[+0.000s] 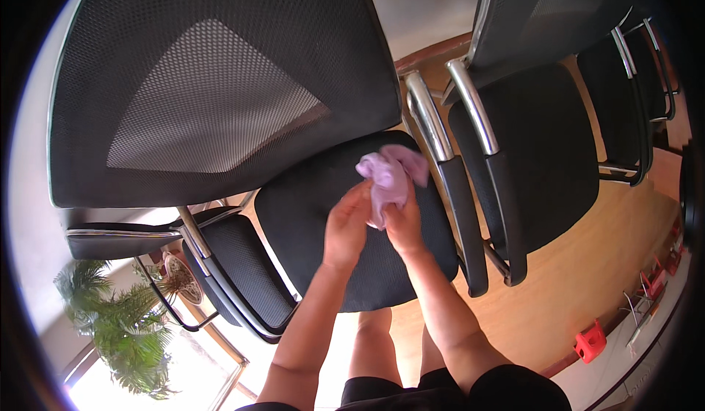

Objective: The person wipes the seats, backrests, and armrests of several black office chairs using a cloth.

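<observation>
A crumpled pink-purple cloth [389, 180] is bunched between my two hands, above the black seat [316, 191] of a chair. My left hand [346, 224] has its fingers closed on the cloth's left side. On the other side, my right hand [404, 224] grips the cloth's lower right part. A loose flap hangs out at the upper right, slightly blurred. Behind the seat rises the chair's black mesh backrest [220, 81]. The chair's chrome and black armrest [444, 154] stands just to the right of my hands.
A second black chair [536, 147] stands close on the right, with more chairs beyond it. Another chair [246, 264] sits at the left, near a potted palm [132, 330]. A red plastic object [590, 341] is on the wooden floor [565, 286] at lower right.
</observation>
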The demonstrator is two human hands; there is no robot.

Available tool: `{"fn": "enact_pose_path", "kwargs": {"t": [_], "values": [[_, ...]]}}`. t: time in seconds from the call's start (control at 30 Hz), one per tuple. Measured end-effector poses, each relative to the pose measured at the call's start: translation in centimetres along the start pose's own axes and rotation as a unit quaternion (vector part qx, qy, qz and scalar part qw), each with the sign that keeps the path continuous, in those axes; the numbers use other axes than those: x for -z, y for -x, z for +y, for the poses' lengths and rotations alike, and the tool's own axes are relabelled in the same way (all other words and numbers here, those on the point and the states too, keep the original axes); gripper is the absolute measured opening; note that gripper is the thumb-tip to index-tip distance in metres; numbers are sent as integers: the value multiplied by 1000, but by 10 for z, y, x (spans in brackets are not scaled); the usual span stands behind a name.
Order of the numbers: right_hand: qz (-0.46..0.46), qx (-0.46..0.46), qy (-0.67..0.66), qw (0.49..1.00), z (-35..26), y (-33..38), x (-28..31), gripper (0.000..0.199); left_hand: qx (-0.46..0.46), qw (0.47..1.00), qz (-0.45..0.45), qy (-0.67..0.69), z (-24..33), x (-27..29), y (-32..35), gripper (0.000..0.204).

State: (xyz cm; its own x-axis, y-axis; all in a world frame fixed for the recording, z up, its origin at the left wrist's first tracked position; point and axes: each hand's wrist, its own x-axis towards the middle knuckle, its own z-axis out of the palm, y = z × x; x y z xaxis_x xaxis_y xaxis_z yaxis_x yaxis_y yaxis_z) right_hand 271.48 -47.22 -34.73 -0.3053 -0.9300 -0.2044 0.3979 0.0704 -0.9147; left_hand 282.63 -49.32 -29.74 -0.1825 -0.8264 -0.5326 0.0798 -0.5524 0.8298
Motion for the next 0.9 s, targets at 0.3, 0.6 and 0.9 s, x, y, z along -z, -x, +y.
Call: {"fn": "enact_pose_path", "kwargs": {"t": [0.3,0.6,0.9], "values": [[202,205,91,953,-4,-92,-42,49,230,964,68,-116,-36,44,-28,36],[186,168,18,968,-16,-122,-29,31,345,914,11,-214,-95,57,-53,53],[127,127,0,984,94,-142,50,46,362,913,-11,-190,-97,57,-62,50]]}}
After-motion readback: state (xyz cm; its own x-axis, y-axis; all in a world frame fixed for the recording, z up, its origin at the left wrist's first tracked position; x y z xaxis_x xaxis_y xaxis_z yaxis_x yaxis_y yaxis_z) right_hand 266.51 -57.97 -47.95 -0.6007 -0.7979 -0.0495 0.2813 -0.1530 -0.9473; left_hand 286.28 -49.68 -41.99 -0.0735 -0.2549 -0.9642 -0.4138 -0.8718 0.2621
